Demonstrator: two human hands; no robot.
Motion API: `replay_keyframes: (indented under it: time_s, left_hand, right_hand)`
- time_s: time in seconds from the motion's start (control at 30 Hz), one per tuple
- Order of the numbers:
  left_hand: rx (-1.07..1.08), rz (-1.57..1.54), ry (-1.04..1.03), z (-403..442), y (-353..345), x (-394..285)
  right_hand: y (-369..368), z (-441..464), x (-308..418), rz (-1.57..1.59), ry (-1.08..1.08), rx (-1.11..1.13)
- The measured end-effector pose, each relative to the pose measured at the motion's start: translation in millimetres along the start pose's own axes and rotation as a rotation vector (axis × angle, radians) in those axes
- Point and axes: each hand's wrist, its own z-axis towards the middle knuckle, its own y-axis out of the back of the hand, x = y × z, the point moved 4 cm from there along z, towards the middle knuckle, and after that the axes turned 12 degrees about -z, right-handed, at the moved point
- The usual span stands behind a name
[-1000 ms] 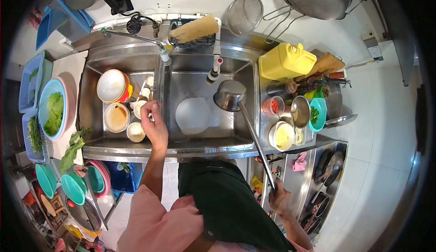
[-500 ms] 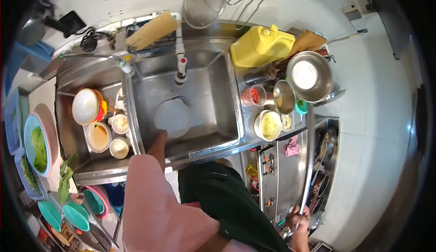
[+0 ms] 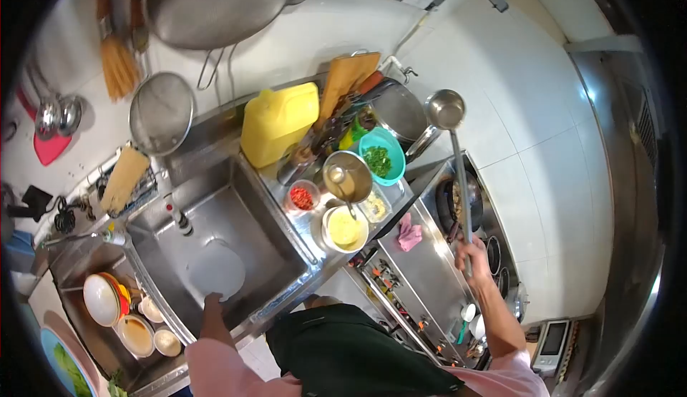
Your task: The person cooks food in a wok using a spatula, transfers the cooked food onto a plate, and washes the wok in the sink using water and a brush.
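One long-handled ladle fills my right grip; whether my left grip, over the sink, is closed I cannot tell.

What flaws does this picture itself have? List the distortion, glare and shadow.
Head view: strong wide-angle bending, with black corners; head view: glints along the steel edge of the sink, plus a bright glare spot toward the right side of the wall; head view: left hand in shadow, right hand better lit, ladle clearly outlined.
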Motion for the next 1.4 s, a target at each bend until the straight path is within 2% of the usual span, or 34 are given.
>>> replay_keyframes:
  time_s: [0.1,0.17,0.2,0.23,0.27,0.33,0.43,0.47,0.53,0.63,0.67,0.77,0.97,1.1,1.17,1.27,1.3,1.33,1.37,1.4]
  left_hand:
    - [-0.048,0.176,-0.069,-19,33,-4]
    - [-0.120,0.410,-0.203,-36,58,-7]
    - [-0.169,0.543,-0.280,-44,71,-9]
    - [-0.249,0.651,-0.346,-58,88,-17]
    - [-0.251,0.615,-0.248,-71,100,-22]
    - [-0.317,0.544,-0.050,-104,129,-47]
    - [-0.376,0.713,-0.027,-172,162,-95]
    - [-0.441,0.604,0.007,-183,169,-98]
    - [-0.575,0.378,0.065,-204,182,-100]
    - [-0.564,0.732,0.029,-229,194,-106]
    - [-0.591,0.738,0.037,-239,200,-109]
    - [-0.673,0.743,0.042,-261,214,-120]
    - [-0.698,0.892,-0.059,-285,234,-128]
    - [-0.747,0.879,-0.095,-295,243,-127]
    - [-0.772,0.850,-0.101,-300,247,-120]
    - [-0.942,0.481,-0.137,-307,269,-97]
    - [-1.033,0.446,-0.562,-289,272,-59]
    - [-0.787,0.013,-0.612,-281,276,-38]
    - [-0.620,-0.816,-0.619,-298,255,-43]
    - [-0.262,-0.725,-0.373,-293,257,-27]
  right_hand:
    - [1,88,-10,-0.181,0.101,-0.042]
    - [4,151,-26,-0.359,0.151,-0.111]
    - [5,178,-31,-0.627,0.108,-0.216]
    - [12,221,-58,-0.800,0.206,-0.326]
    - [7,240,-68,-0.912,0.288,-0.386]
    - [-4,269,-94,-0.907,0.203,-0.390]
    - [-16,292,-120,-0.912,0.093,-0.357]
    - [-19,296,-130,-0.914,0.058,-0.340]
    - [-22,297,-140,-0.856,0.067,-0.335]
    - [-26,298,-165,-0.852,0.053,-0.301]
    - [-29,300,-176,-0.861,0.048,-0.289]
    - [-40,293,-212,-0.881,0.216,-0.374]
    - [-36,227,-244,-0.875,0.159,-0.410]
    - [-20,159,-275,-0.651,0.200,-0.447]
    - [-10,124,-291,-0.617,0.100,-0.382]
    - [12,77,-318,-0.600,0.049,-0.355]
    - [21,59,-326,-0.627,0.055,-0.364]
    - [34,47,-334,-0.653,0.060,-0.382]
    - [47,38,-343,-0.674,0.065,-0.406]
    - [60,29,-354,-0.653,0.111,-0.441]
